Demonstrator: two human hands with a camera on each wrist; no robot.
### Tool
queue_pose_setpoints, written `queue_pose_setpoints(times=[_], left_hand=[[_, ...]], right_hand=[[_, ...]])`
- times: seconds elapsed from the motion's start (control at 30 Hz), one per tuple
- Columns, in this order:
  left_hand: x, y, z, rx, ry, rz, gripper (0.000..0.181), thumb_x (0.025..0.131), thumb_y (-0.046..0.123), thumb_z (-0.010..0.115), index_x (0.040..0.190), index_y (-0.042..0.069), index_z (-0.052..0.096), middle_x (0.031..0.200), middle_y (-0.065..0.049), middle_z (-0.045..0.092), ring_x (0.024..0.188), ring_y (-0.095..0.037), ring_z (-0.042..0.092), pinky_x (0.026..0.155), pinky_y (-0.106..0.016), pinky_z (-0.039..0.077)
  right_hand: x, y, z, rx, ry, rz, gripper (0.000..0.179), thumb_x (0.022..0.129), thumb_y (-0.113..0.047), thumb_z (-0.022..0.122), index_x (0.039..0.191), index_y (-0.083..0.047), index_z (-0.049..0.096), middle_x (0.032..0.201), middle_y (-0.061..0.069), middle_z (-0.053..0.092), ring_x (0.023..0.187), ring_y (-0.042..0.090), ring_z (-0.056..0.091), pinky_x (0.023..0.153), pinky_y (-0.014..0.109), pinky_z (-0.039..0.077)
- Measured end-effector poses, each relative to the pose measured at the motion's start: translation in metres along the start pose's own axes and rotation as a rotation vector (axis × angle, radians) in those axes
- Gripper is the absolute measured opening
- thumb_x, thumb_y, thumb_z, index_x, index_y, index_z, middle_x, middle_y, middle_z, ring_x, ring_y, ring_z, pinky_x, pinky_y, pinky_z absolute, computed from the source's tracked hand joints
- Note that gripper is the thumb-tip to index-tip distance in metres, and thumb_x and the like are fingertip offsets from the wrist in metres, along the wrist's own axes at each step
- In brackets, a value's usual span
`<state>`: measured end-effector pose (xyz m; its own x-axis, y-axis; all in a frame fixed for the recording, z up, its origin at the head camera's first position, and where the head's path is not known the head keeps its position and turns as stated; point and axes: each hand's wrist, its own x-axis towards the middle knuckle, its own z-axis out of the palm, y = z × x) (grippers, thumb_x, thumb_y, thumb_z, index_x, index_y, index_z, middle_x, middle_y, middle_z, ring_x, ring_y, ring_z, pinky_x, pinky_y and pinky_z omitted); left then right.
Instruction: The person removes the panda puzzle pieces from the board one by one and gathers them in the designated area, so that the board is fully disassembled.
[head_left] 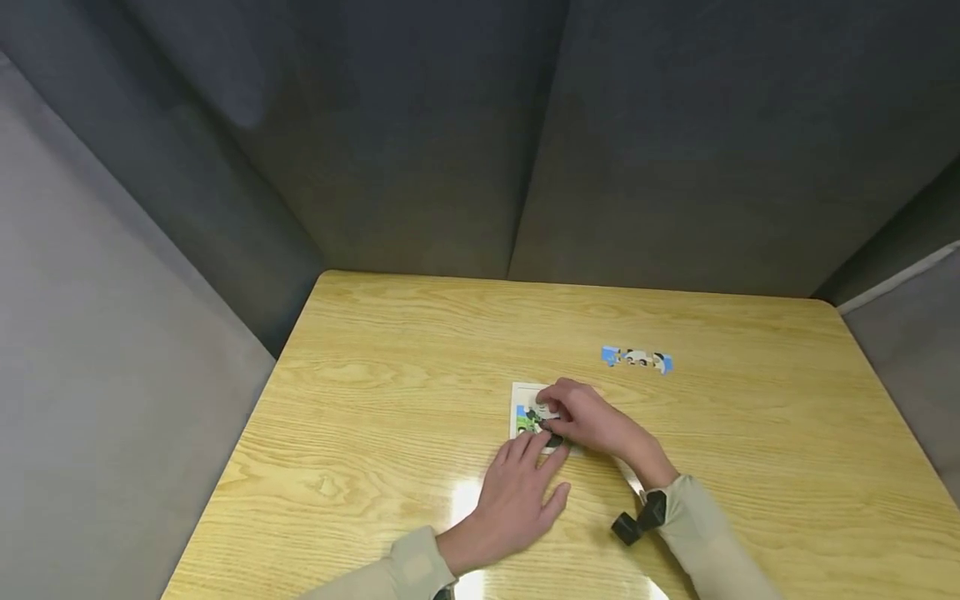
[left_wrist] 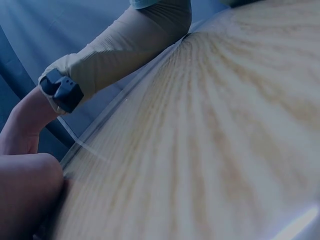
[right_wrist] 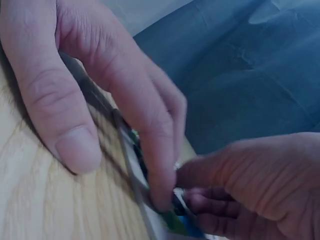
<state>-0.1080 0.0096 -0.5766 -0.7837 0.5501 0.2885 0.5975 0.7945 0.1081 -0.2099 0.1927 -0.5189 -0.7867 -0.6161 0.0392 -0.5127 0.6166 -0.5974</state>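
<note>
A small jigsaw puzzle with a pale frame [head_left: 514, 417] lies on the table, showing blue, green and black picture parts. My left hand [head_left: 512, 500] rests at its near edge, fingers extended onto it and thumb spread aside. From the far right, my right hand [head_left: 588, 417] bends over the puzzle and pinches a dark puzzle piece [right_wrist: 178, 206], mostly hidden by fingers. The right wrist view has the left thumb [right_wrist: 77, 147] on the table and the right hand's fingers close to the left fingertips. Only part of the left hand [left_wrist: 27, 192] appears in the left wrist view.
Several loose puzzle pieces [head_left: 637, 358], blue, white and black, lie in a row beyond the right hand. A black wrist device [head_left: 637, 518] sits on the right cuff. Dark grey curtains [head_left: 420, 150] hang behind the wooden table [head_left: 360, 400].
</note>
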Motion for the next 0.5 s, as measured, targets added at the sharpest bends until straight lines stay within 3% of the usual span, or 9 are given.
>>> queue_pose_setpoints(times=[0.3, 0.5], left_hand=[[-0.001, 0.0, 0.002, 0.027, 0.014, 0.01, 0.048, 0.108, 0.049, 0.042, 0.147, 0.025, 0.055, 0.152, -0.003, 0.047, 0.14, -0.024, 0.043, 0.112, -0.041, 0.042], [-0.002, 0.001, -0.001, 0.068, 0.021, 0.02, 0.05, 0.107, 0.048, 0.043, 0.149, 0.024, 0.055, 0.15, -0.002, 0.048, 0.138, -0.023, 0.044, 0.111, -0.039, 0.042]], right_hand=[[0.012, 0.003, 0.01, 0.146, -0.061, 0.05, 0.019, 0.097, -0.005, 0.073, 0.114, 0.0, 0.069, 0.085, -0.001, 0.058, 0.075, 0.009, 0.053, 0.067, 0.026, 0.049], [0.012, 0.002, 0.016, 0.146, -0.068, 0.081, 0.015, 0.098, -0.002, 0.07, 0.112, -0.004, 0.063, 0.086, 0.0, 0.055, 0.073, 0.011, 0.052, 0.068, 0.026, 0.048]])
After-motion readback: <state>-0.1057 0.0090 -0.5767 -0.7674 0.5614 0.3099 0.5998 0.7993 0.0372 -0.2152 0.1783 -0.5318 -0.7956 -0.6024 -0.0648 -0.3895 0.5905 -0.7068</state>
